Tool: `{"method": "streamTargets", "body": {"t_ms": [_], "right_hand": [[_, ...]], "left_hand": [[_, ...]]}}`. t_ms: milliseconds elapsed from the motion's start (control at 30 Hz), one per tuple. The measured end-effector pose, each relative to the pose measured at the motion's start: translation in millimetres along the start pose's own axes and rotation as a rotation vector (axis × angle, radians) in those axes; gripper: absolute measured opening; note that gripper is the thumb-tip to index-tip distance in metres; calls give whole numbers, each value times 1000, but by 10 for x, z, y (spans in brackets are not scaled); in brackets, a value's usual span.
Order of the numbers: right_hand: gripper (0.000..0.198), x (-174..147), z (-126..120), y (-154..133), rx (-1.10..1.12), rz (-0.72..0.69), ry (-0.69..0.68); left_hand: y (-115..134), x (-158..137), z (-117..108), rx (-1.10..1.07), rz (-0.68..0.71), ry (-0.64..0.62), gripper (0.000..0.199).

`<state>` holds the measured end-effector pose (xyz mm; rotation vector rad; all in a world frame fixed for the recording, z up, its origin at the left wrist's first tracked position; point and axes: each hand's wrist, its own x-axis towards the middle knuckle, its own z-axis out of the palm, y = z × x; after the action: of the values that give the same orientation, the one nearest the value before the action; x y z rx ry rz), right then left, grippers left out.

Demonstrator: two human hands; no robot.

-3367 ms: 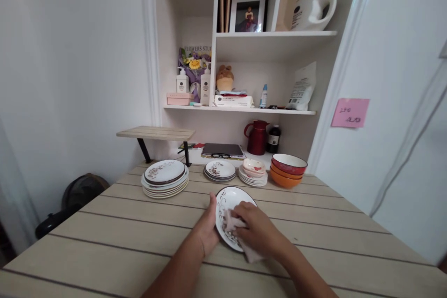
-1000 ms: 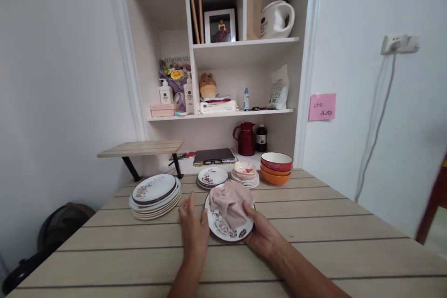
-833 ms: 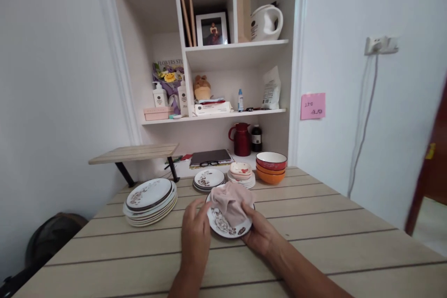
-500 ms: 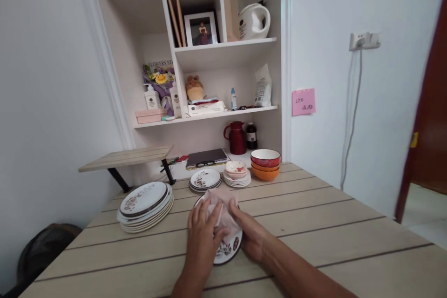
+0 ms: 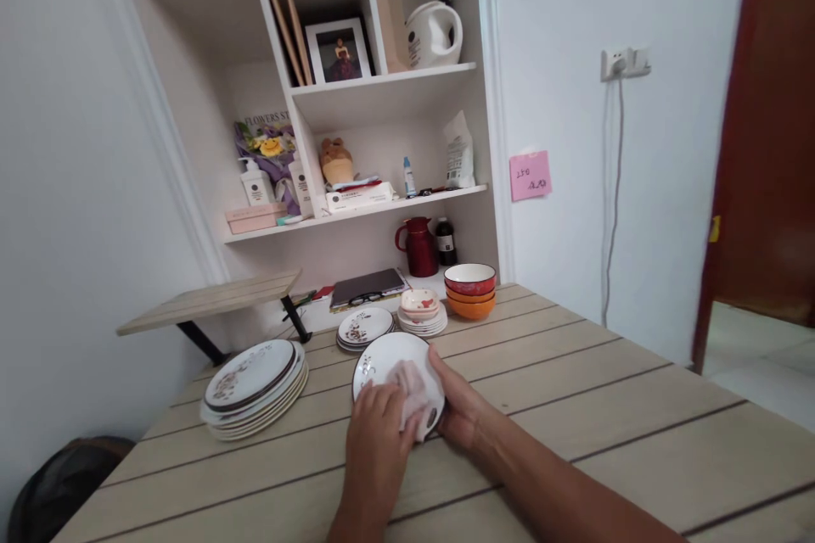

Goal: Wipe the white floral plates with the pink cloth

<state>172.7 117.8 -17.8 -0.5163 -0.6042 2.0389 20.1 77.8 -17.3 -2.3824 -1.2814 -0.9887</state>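
Note:
A white plate [image 5: 379, 355] with a dark rim and brown flower print is held tilted above the table. My right hand [image 5: 462, 405] grips its right edge, thumb near the rim and fingers behind it. My left hand [image 5: 380, 428] presses a crumpled pale pink cloth [image 5: 413, 390] against the plate's face, fingers bent over the cloth. Behind the plate stands a short stack of matching small plates [image 5: 364, 326]. Beside that stack, small dishes with a red pattern [image 5: 420, 302] sit on white saucers [image 5: 425, 324].
Larger plates [image 5: 251, 373] are stacked at the left, near a raised wooden stand [image 5: 210, 301]. Red and orange bowls [image 5: 469, 293] are nested at the back right. A red jug [image 5: 420, 246], a dark bottle [image 5: 446, 242] and a dark laptop-like slab [image 5: 368, 287] lie behind the table [image 5: 573, 407].
The cloth has moved down the plate with my left hand, uncovering the plate's upper part. The plate is now tilted more toward me. The view has shifted to the right.

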Motion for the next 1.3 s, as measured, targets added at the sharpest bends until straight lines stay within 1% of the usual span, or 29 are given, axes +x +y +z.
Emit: {"method": "streamTargets", "body": {"t_ms": [67, 133, 233, 333, 433, 533, 633, 700, 767, 833, 900, 1000, 1100, 1200, 1300], "right_hand": [[75, -8, -11, -39, 7, -37, 17], [73, -27, 3, -56, -8, -54, 29], [72, -67, 62, -14, -71, -18, 37], [66, -92, 135, 103, -125, -4, 20], [63, -91, 189, 223, -157, 11, -6], [64, -81, 202, 254, -141, 0, -26], [67, -74, 162, 167, -91, 16, -21], [70, -73, 114, 66, -49, 16, 2], [71, -74, 66, -36, -16, -17, 43], [73, -74, 31, -106, 3, -41, 83], [75, -70, 17, -117, 6, -36, 94], [70, -56, 32, -25, -36, 1, 60], [64, -51, 69, 103, -100, 34, 22], [64, -59, 90, 150, -135, 37, 27], [67, -64, 68, 100, -109, 41, 26]], "left_hand": [[-35, -5, 3, 93, -98, 101, 20], [-104, -23, 29, 165, -144, 178, 20], [-208, -53, 86, 186, -127, 210, 26], [-243, -62, 122, 152, -132, 215, 34], [-199, -41, 132, 84, -139, 177, 42], [-115, -7, 142, -42, -84, 59, 53], [-28, 14, 151, -190, -46, -45, 53], [14, 12, 153, -274, -49, -75, 51], [36, 1, 155, -313, -78, -83, 47], [32, -11, 165, -280, -137, -72, 44], [8, -21, 179, -188, -195, -56, 44], [-45, -27, 187, -24, -250, -61, 47], [-84, -31, 160, 43, -275, -100, 50], [-74, -36, 107, 17, -243, -141, 51], [-9, -34, 56, -48, -121, -207, 51]]}}
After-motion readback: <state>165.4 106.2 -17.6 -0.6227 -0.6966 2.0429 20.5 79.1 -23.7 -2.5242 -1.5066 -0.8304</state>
